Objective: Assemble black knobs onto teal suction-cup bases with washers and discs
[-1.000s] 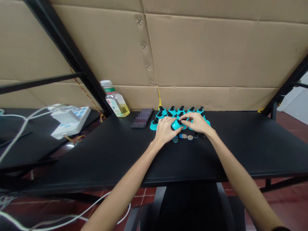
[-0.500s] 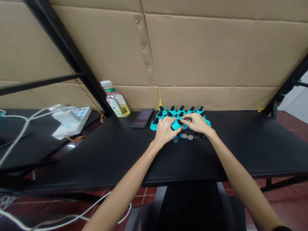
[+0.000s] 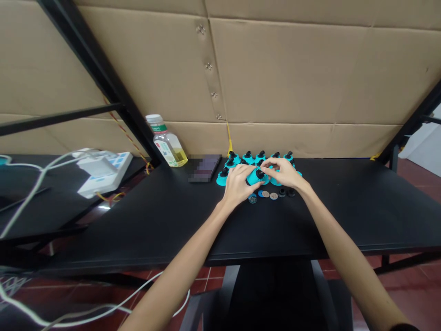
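Observation:
My left hand [image 3: 237, 183] is closed around a teal plastic part [image 3: 254, 177] with a black knob, tilted on its side. My right hand [image 3: 284, 172] pinches the black knob end of that same part. Behind my hands, several more teal parts with black knobs [image 3: 248, 158] stand in rows on the black table [image 3: 138, 216]. Just in front of my hands lies a short row of small round discs and black caps [image 3: 272, 195].
A plastic bottle of yellow liquid [image 3: 167, 143] stands at the back left beside a dark flat object [image 3: 205, 168]. A white power strip [image 3: 103, 172] with cables lies on a lower surface to the left. Cardboard lines the wall behind, with black frame bars on both sides.
Both hands stay on the same teal part, with only small finger shifts at the knob. The view has moved slightly.

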Motion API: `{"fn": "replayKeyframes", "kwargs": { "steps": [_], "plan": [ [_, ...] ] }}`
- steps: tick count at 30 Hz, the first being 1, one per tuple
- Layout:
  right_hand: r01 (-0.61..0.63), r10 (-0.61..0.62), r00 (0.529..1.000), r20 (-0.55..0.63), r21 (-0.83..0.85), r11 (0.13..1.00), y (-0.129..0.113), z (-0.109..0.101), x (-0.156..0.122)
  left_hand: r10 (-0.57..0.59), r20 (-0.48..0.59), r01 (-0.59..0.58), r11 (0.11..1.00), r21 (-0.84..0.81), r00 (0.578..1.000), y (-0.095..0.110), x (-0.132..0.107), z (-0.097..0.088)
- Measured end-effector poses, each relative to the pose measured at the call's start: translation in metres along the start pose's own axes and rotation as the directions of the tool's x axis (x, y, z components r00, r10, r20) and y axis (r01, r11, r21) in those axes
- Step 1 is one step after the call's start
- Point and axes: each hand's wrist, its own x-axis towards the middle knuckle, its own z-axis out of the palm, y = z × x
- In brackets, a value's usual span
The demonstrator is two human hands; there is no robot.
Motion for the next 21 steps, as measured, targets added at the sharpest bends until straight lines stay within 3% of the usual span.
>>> {"fn": "replayKeyframes", "kwargs": {
  "steps": [5, 9, 13, 21],
  "plan": [
    [-0.059, 0.057, 0.998, -0.016, -0.155, 0.986, 0.0051, 0.0036, -0.0009, 0.022, 0.010, -0.023, 0.999, 0.036, 1.000, 0.0025, -0.0014, -0.0005],
    [0.019, -0.022, 0.999, -0.024, -0.101, 0.995, 0.0049, 0.0045, -0.0001, 0.017, 0.042, -0.019, 0.999, 0.042, 0.999, 0.0034, -0.0015, 0.0010],
    [0.022, -0.023, 0.999, -0.026, -0.063, 0.998, 0.0014, 0.0053, -0.0007, 0.006, 0.060, -0.009, 0.999, 0.049, 0.998, 0.0022, -0.0014, 0.0022],
    [0.110, -0.110, 0.994, -0.012, -0.019, 0.994, -0.0031, 0.0050, -0.0009, -0.005, 0.042, 0.004, 1.000, 0.027, 0.999, 0.0007, -0.0012, 0.0024]
  ]
}}
